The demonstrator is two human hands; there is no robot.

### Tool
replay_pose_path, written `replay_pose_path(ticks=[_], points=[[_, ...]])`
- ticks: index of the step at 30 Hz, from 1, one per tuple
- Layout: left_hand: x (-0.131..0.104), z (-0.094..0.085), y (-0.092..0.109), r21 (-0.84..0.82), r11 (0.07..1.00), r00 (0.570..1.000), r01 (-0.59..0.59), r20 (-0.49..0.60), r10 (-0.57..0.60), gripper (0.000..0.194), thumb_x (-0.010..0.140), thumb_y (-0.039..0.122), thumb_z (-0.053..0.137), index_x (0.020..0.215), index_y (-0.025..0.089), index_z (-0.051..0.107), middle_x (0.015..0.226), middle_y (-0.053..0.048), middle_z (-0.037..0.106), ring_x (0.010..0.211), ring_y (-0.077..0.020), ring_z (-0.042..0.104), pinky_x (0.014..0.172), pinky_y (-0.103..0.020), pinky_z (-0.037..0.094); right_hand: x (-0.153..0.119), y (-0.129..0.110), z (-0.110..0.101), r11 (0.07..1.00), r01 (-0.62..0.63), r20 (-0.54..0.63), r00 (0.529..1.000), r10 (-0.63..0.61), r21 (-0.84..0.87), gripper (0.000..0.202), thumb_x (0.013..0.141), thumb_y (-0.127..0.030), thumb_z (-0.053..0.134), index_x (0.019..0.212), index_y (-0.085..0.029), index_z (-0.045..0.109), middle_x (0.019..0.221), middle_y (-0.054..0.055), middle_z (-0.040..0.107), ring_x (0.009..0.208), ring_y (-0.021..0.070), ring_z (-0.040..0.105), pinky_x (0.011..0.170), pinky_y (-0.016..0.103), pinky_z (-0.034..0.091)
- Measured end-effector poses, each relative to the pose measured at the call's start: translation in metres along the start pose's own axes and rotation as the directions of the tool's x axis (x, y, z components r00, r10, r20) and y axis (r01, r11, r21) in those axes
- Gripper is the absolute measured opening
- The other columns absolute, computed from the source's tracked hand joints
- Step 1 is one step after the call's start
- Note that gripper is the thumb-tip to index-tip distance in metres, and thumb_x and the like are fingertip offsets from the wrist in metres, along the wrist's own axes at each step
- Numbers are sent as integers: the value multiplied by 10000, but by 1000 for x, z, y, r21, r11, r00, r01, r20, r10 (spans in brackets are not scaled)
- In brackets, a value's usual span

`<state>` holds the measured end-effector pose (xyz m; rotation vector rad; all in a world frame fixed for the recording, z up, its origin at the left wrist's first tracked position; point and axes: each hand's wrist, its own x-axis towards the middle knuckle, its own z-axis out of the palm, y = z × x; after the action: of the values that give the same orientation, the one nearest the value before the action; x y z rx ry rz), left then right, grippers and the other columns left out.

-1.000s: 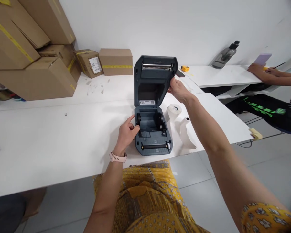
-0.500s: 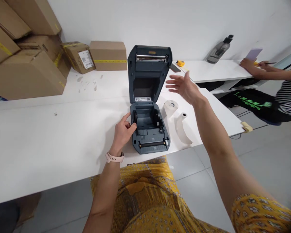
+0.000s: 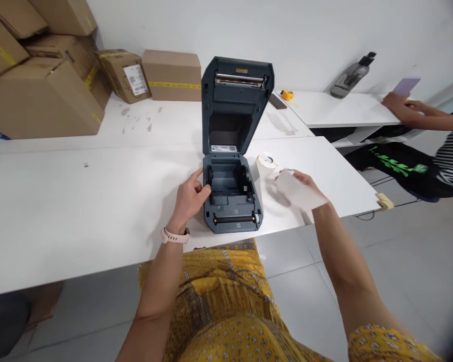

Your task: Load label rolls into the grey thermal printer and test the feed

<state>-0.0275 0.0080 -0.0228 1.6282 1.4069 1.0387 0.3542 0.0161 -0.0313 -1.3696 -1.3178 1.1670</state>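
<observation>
A white table (image 3: 98, 211) is extending beneath the printer (image 3: 226, 160) and out past both its sides. A co-worker (image 3: 423, 113) is sitting well off to the printer's right, with a forearm reaching over a second surface. Cartons (image 3: 41, 95) are rising in a stack behind and to the left of the printer. The printer itself is resting on the table before you, its lid standing up and its bay showing. Your left hand (image 3: 191, 198) is lying loosely against the printer's left wall, thumb and forefinger spread apart. Your right hand (image 3: 310, 183), to the right of the printer and apart from it, is gripping a paper strip (image 3: 300, 191), which is partly hiding the fingers. A paper roll (image 3: 263, 163) is sitting just beside the printer's right wall. A yellow tape measure (image 3: 287, 95) is lying behind the printer, toward its right.
</observation>
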Motion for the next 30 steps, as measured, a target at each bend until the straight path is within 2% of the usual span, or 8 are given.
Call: replay_pose_path(ticks=[3, 6, 10, 15, 18, 21, 25, 30], points=[[-1, -1, 0, 31, 999, 1000, -20, 12, 20, 713, 850, 343, 558, 1515, 87, 538, 547, 103, 404, 568, -126, 423, 619, -258, 386, -5, -44, 16, 988, 150, 107, 982, -154, 42, 535, 707, -733, 753, 1039, -314, 739, 1089, 72, 771, 1022, 315, 721, 925, 491, 574], [0, -1, 0, 43, 999, 1000, -25, 9, 25, 699, 862, 330, 553, 1524, 107, 534, 559, 95, 434, 575, -126, 440, 620, -257, 382, -8, -97, 52, 928, 325, 454, 865, -213, -184, 387, 826, -591, 743, 1103, -320, 751, 1137, 57, 752, 1029, 270, 702, 898, 403, 540], [-1, -1, -1, 20, 1000, 1000, -10, 12, 10, 694, 858, 316, 556, 1522, 114, 534, 559, 97, 440, 580, -126, 444, 625, -253, 394, 13, -136, 118, 556, 628, 652, 734, -191, -545, 354, 893, -512, 693, 1085, -222, 763, 1057, 89, 770, 944, 259, 683, 837, 351, 465], [-3, 2, 0, -55, 998, 1000, 12, -8, -12, 678, 855, 314, 594, 1507, 133, 549, 558, 102, 424, 578, -125, 430, 646, -264, 408, 47, -126, 165, 185, 669, 690, 720, 74, -719, 242, 900, -383, 695, 1022, -191, 779, 1006, 97, 796, 954, 270, 693, 852, 338, 396], [-2, 5, -3, -54, 999, 998, 0, -56, -3, 660, 834, 298, 645, 1472, 140, 580, 654, 68, 506, 640, -130, 486, 696, -283, 434, 53, -114, 171, 136, 665, 679, 719, 148, -734, 256, 888, -381, 710, 1044, -198, 797, 1051, 101, 817, 1025, 284, 706, 913, 352, 380], [0, 9, -9, -54, 998, 995, -29, -100, 24, 656, 805, 282, 692, 1446, 180, 593, 1012, -52, 660, 829, -165, 590, 780, -320, 494, 53, -109, 173, 106, 674, 682, 717, 145, -731, 279, 924, -373, 650, 1020, -163, 806, 1055, 139, 821, 1030, 293, 718, 921, 371, 373], [4, 14, -18, -179, 983, 999, -36, -44, 29, 755, 807, 295, 725, 1524, 248, 495, 1540, -152, 509, 1302, -310, 559, 907, -402, 558, 54, -108, 179, 78, 674, 676, 717, 170, -735, 293, 938, -375, 602, 1018, -196, 819, 1046, 135, 824, 1038, 304, 729, 960, 401, 378], [9, 16, -26, -259, 966, 998, -21, 56, 37, 826, 874, 366, 719, 1614, 285, 361, 1656, -136, 424, 1480, -354, 448, 1053, -482, 533, 50, -115, 184, 20, 675, 665, 722, 191, -738, 335, 945, -371, 568, 987, -157, 821, 1042, 168, 823, 1011, 307, 750, 964, 402, 401]])
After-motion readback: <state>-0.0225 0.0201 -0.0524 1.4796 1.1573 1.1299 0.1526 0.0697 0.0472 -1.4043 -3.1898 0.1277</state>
